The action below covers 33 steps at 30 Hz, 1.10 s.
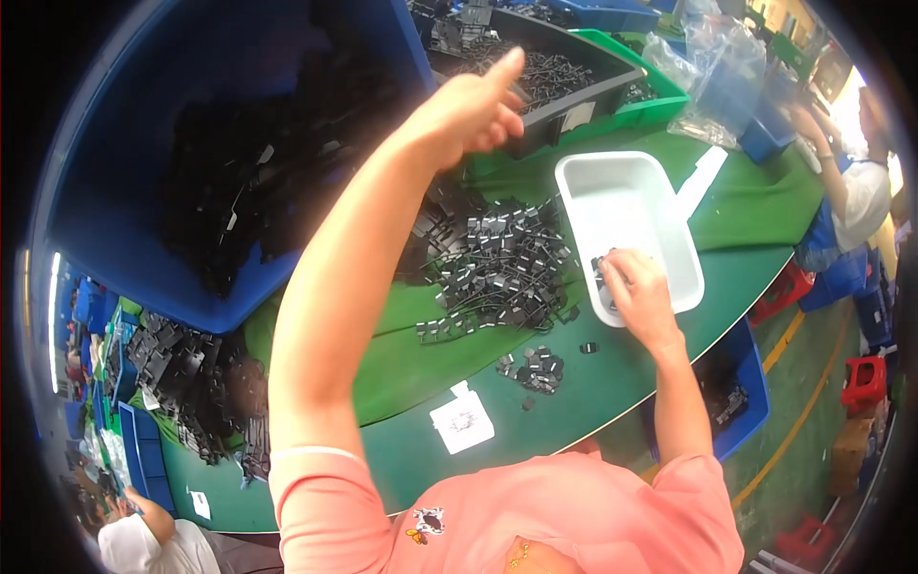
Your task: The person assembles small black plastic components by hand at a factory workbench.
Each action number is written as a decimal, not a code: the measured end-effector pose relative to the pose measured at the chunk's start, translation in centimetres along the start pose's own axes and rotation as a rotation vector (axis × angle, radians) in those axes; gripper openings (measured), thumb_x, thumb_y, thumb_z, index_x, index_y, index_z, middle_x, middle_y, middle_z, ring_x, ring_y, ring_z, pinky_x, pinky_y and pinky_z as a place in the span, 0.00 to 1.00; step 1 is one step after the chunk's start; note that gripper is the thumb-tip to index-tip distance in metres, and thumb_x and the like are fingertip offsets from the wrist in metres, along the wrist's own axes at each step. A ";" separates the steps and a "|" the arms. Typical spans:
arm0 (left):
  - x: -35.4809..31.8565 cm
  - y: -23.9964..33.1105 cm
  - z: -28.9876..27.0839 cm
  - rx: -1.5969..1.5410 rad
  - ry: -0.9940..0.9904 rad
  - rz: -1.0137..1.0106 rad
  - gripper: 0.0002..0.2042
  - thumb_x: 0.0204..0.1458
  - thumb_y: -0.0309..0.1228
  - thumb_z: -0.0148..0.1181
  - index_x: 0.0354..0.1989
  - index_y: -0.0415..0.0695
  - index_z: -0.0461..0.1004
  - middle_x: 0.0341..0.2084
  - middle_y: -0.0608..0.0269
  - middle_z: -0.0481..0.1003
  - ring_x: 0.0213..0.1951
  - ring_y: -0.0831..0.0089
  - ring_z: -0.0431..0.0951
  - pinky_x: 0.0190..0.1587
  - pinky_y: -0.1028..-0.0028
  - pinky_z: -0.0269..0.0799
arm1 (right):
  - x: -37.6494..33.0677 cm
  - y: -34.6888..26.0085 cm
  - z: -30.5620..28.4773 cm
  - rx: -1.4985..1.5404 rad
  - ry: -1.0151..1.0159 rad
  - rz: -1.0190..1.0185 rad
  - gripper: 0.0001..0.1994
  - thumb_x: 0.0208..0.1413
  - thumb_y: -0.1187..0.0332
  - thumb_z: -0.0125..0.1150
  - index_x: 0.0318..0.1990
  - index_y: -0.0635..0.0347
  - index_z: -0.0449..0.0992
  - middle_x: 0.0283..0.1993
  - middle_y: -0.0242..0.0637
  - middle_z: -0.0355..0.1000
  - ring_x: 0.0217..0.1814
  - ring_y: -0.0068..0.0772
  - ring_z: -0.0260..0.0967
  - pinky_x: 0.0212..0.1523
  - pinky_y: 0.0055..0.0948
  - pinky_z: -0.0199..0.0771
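My left hand point(475, 113) is raised over the near side of a black bin point(550, 120) of small dark parts. One digit points outward and the other fingers are loosely bent, with nothing visible in them. At the white tray point(692, 292), my right hand point(639, 292) is closed at the near left inner side. Small black plastic parts point(601, 270) show at its fingertips; how many is hidden. Left of the tray lies a heap of black plastic parts with thin stems point(507, 263). A smaller pile of black pieces point(535, 370) sits nearer me.
A large blue bin point(105, 210) of black parts rises at the left. Behind the black bin stands a green crate point(650, 110). A white square holder point(463, 421) lies near the table's front. Two other people work at the far right point(861, 196) and lower left point(143, 540).
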State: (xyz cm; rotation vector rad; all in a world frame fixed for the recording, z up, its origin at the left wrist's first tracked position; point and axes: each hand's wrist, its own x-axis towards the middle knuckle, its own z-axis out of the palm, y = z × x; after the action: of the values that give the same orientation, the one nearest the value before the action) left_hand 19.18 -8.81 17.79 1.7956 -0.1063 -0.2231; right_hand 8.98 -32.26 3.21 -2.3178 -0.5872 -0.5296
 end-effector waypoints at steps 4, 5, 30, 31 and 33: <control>2.6 -3.4 -1.4 0.069 0.203 0.108 0.23 0.52 0.45 0.46 0.41 0.34 0.67 0.20 0.65 0.71 0.19 0.85 0.63 0.20 0.85 0.58 | 0.1 0.1 -0.1 0.034 0.049 -0.037 0.04 0.46 0.75 0.54 0.27 0.67 0.70 0.28 0.44 0.69 0.30 0.43 0.66 0.32 0.32 0.65; 1.7 -4.5 -1.5 0.064 0.179 0.137 0.19 0.52 0.42 0.47 0.39 0.36 0.69 0.20 0.67 0.71 0.20 0.85 0.63 0.21 0.85 0.58 | -0.3 0.1 0.0 0.073 0.079 -0.006 0.04 0.45 0.75 0.55 0.27 0.67 0.70 0.27 0.44 0.68 0.28 0.44 0.65 0.30 0.33 0.64; -12.9 -18.8 3.0 0.844 0.286 0.295 0.12 0.41 0.31 0.60 0.34 0.42 0.68 0.26 0.62 0.69 0.30 0.66 0.71 0.31 0.70 0.67 | -2.7 -6.9 5.4 0.327 -0.170 -0.100 0.04 0.43 0.76 0.57 0.28 0.63 0.70 0.26 0.38 0.66 0.28 0.38 0.65 0.28 0.30 0.66; -12.6 -19.0 3.2 0.860 0.274 0.312 0.12 0.41 0.31 0.60 0.34 0.43 0.68 0.26 0.62 0.69 0.30 0.65 0.71 0.31 0.70 0.67 | -2.7 -7.1 5.5 0.302 -0.192 -0.104 0.04 0.43 0.75 0.57 0.28 0.62 0.70 0.26 0.37 0.66 0.28 0.38 0.65 0.29 0.30 0.66; -12.3 -19.0 3.2 0.885 0.248 0.329 0.12 0.41 0.31 0.59 0.34 0.43 0.68 0.26 0.62 0.69 0.30 0.65 0.71 0.31 0.70 0.67 | -2.6 -7.5 5.6 0.315 -0.198 -0.109 0.03 0.43 0.75 0.57 0.28 0.62 0.70 0.26 0.37 0.66 0.28 0.37 0.65 0.29 0.30 0.66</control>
State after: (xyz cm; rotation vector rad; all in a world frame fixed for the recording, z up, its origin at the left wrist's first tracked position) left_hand 5.60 -5.04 -0.15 2.6223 -0.3611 0.3418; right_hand 3.95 -24.07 1.87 -2.0581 -0.8316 -0.2363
